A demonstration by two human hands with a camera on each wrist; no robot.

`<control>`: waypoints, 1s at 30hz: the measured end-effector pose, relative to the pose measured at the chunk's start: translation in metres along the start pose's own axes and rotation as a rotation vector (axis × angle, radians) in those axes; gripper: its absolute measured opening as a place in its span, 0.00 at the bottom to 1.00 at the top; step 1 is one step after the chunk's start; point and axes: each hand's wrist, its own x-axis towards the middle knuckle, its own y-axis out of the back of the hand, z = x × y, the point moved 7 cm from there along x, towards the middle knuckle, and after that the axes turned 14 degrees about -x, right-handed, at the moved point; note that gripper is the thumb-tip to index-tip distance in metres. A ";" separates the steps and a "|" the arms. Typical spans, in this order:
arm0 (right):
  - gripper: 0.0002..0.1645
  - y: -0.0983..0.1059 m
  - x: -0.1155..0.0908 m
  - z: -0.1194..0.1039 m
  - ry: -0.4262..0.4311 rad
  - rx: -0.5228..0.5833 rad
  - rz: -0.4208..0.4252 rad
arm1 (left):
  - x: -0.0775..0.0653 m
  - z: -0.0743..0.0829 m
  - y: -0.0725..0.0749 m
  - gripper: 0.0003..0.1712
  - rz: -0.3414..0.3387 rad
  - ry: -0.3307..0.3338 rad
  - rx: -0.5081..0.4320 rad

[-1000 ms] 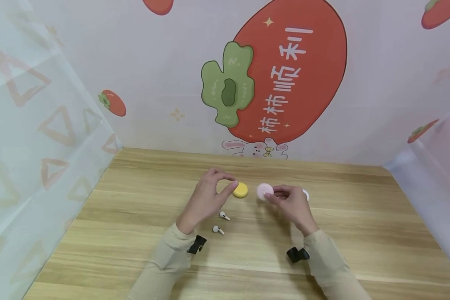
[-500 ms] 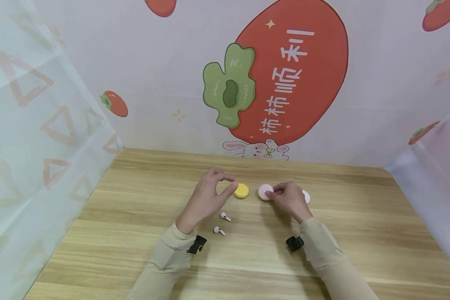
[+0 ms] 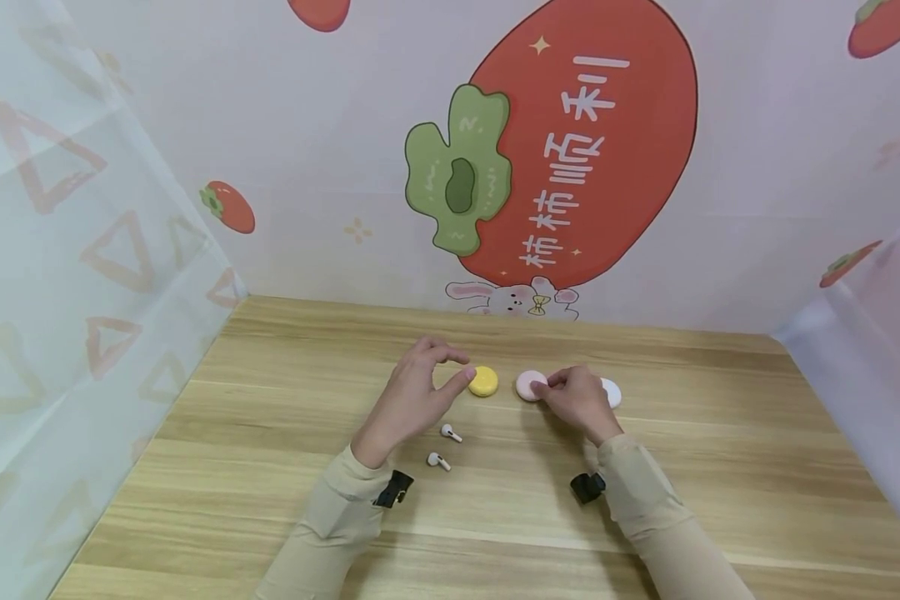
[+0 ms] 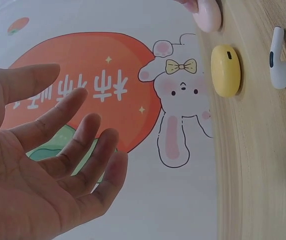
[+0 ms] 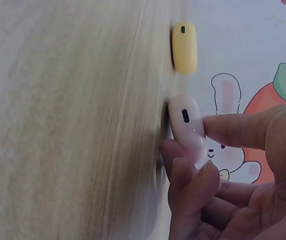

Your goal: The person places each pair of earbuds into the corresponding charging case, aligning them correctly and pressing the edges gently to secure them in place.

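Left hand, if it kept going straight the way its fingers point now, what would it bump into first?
Most likely the yellow case, just ahead of the left hand in the head view. Its height is hard to judge, so it might pass above.

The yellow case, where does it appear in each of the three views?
Head: the yellow case is slightly right of centre, below the middle.
Left wrist: yellow case at upper right.
Right wrist: yellow case near the top, right of centre.
Shared landmark: the printed rabbit.
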 end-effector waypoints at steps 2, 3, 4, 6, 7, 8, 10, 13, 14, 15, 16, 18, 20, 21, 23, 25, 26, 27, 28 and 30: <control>0.21 0.000 0.000 0.000 -0.007 -0.002 -0.004 | 0.000 0.001 0.000 0.14 -0.002 -0.002 0.002; 0.21 0.000 0.000 0.000 -0.011 -0.003 -0.005 | 0.000 0.001 0.000 0.14 -0.002 -0.003 0.005; 0.21 0.000 -0.001 0.000 -0.014 -0.006 -0.005 | 0.000 0.001 0.000 0.14 -0.003 -0.005 0.007; 0.22 0.000 -0.001 0.000 -0.017 -0.011 -0.004 | 0.000 0.001 0.000 0.14 -0.004 -0.004 0.010; 0.22 0.001 -0.001 0.000 -0.018 -0.013 -0.004 | 0.000 0.001 0.000 0.14 -0.005 -0.002 0.010; 0.22 0.001 -0.001 0.000 -0.018 -0.016 -0.004 | 0.000 0.001 0.000 0.13 -0.005 -0.001 0.010; 0.21 0.001 -0.002 0.000 -0.020 -0.022 -0.005 | 0.000 0.001 0.000 0.13 -0.007 0.001 0.010; 0.21 0.001 -0.001 0.000 -0.022 -0.027 -0.006 | 0.000 0.001 0.000 0.13 -0.006 0.001 0.009; 0.20 0.001 -0.001 0.000 -0.022 -0.030 -0.006 | 0.000 0.001 0.000 0.13 -0.006 0.001 0.010; 0.20 0.002 -0.001 0.000 -0.021 -0.032 -0.006 | 0.000 0.001 0.000 0.13 -0.006 0.001 0.010; 0.20 0.002 -0.001 0.000 -0.019 -0.033 -0.003 | 0.000 0.001 0.000 0.13 -0.006 0.002 0.009; 0.20 0.003 -0.002 0.000 -0.011 -0.038 0.002 | 0.000 0.001 0.000 0.14 -0.007 0.004 0.010; 0.19 0.003 -0.002 0.000 -0.004 -0.040 0.009 | 0.000 0.001 0.000 0.14 -0.007 0.006 0.011; 0.19 0.004 -0.002 0.000 0.001 -0.042 0.013 | 0.000 0.001 0.000 0.14 -0.006 0.007 0.011; 0.19 0.004 -0.003 0.000 0.007 -0.046 0.019 | 0.000 0.001 0.001 0.14 -0.005 0.008 0.013; 0.19 0.004 -0.003 -0.001 0.012 -0.052 0.024 | 0.000 0.001 0.001 0.14 -0.005 0.009 0.013; 0.19 0.004 -0.003 -0.001 0.013 -0.053 0.025 | 0.000 0.001 0.001 0.14 -0.006 0.010 0.013; 0.19 0.004 -0.003 -0.001 0.013 -0.053 0.026 | 0.000 0.001 0.001 0.14 -0.007 0.011 0.012; 0.19 0.004 -0.003 -0.001 0.012 -0.052 0.025 | 0.000 0.001 0.000 0.14 -0.008 0.012 0.012; 0.19 0.004 -0.003 -0.001 0.009 -0.048 0.020 | -0.001 0.001 0.000 0.14 -0.010 0.012 0.013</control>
